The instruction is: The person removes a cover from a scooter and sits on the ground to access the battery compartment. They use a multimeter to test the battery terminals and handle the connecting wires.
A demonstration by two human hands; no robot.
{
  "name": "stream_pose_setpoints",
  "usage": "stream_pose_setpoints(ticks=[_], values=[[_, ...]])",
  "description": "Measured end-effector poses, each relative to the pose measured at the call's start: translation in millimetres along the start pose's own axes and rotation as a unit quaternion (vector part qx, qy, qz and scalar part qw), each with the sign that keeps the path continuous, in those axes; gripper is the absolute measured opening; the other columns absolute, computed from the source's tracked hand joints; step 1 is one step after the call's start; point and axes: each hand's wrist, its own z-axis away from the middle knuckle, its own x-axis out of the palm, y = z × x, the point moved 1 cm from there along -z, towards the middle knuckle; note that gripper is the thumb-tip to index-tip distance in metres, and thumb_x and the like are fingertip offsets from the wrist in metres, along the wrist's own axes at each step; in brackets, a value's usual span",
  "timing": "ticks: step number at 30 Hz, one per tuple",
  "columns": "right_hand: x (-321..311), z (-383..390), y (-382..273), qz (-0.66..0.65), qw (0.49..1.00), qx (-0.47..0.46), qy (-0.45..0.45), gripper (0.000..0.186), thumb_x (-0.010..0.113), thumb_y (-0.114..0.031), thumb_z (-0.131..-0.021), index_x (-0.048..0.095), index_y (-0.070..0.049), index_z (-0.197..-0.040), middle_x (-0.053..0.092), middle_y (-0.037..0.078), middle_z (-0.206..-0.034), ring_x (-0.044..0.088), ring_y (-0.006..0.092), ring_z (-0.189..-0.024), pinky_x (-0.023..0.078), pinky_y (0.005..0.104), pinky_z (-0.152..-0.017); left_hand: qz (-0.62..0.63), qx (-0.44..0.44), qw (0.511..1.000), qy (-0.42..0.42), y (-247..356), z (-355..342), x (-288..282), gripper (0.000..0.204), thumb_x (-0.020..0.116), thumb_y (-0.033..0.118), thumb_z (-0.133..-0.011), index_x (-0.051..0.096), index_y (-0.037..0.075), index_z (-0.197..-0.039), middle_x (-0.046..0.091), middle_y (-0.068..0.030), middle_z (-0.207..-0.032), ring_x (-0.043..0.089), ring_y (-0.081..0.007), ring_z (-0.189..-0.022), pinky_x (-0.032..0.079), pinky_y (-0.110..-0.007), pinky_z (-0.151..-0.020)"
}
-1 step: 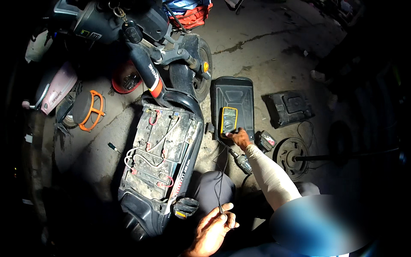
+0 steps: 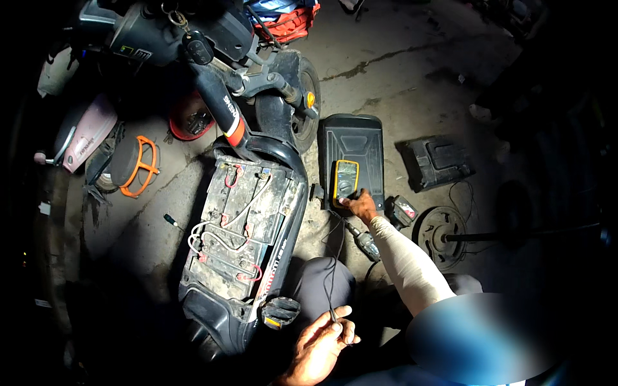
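Meter [image 2: 346, 175] lies face up on the left part of a black panel [image 2: 371, 145], right of the scooter [image 2: 221, 106]. My right hand [image 2: 361, 206] is on its near end, thumb at the near corner; can't tell whether I'm gripping or just resting. My left hand [image 2: 323, 340] is narrow, thumb and fingers pinching thin dark leads [image 2: 331, 286], which run up toward the panel's near edge.

Handling guess: meter is light and stiff, yellow rim probably grippy, screen and dial the fragile bits. I'd hold it by the long sides, off the dial. Leads look limp and snag-prone; best pinched close to their ends.

Surface under the meter: panel is ribbed, likely hard plastic, could let it slide. Panel sits on a grey floor [image 2: 393, 77], rough and stained, with a long dark crack on the far side.

Room's dim, lit mainly in the middle, edges black. Left: scooter bay open, dusty batteries [image 2: 219, 190] wired red and pale; beyond it a small screwdriver [image 2: 169, 220] and a red bowl [image 2: 175, 123]. Right: power tool [image 2: 365, 243] near, black cover [image 2: 438, 164] farther, wheel hub [image 2: 444, 224] beside a dark rod.
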Motion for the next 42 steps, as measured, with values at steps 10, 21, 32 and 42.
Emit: stream_pose_setpoints(ticks=[10, 21, 32, 42], values=[[30, 5, -28, 0.114, 0.991, 0.021, 0.067, 0.126, 0.09, -0.035, -0.078, 0.004, 0.001, -0.162, 0.039, 0.028, -0.153, 0.04, 0.0466, -0.143, 0.039, 0.0491, -0.119, -0.073, 0.036, 0.996, 0.021, -10, 12, -10, 0.039, 0.051, 0.012, -0.107, 0.052, -0.006, -0.142, 0.061, -0.0092, -0.095, 0.058, -0.0174, -0.088, 0.049, -0.033, -0.085], [26, -2, -37, -0.134, 0.978, -0.071, 0.146, 0.112, 0.09, -0.024, -0.059, 0.032, 0.008, -0.151, 0.044, 0.03, -0.144, 0.048, 0.0429, -0.132, 0.042, 0.0441, -0.115, -0.022, 0.064, 0.998, 0.02, 3, 28, 2, 0.036, 0.052, 0.007, -0.107, 0.052, -0.008, -0.14, 0.063, -0.0104, -0.103, 0.062, -0.0181, -0.093, 0.055, -0.036, -0.091], [45, 9, -11, -0.015, 0.99, -0.019, 0.142, 0.111, 0.089, -0.022, -0.066, 0.027, -0.004, -0.156, 0.042, 0.023, -0.147, 0.038, 0.0429, -0.141, 0.035, 0.0527, -0.119, -0.066, 0.047, 0.997, -0.003, 6, 18, -15, 0.046, 0.048, 0.014, -0.109, 0.042, -0.012, -0.146, 0.06, -0.0117, -0.105, 0.059, -0.027, -0.107, 0.044, -0.052, -0.112], [3, 44, -32, -0.128, 0.948, -0.051, 0.286, 0.045, 0.076, -0.027, -0.087, 0.067, 0.003, -0.119, 0.066, 0.022, -0.118, 0.065, 0.0341, -0.108, 0.051, 0.0418, -0.096, 0.109, 0.108, 0.987, -0.039, 8, 3, -10, 0.034, 0.052, 0.008, -0.105, 0.059, 0.003, -0.138, 0.068, -0.0208, -0.12, 0.067, -0.0337, -0.109, 0.054, -0.051, -0.098]])
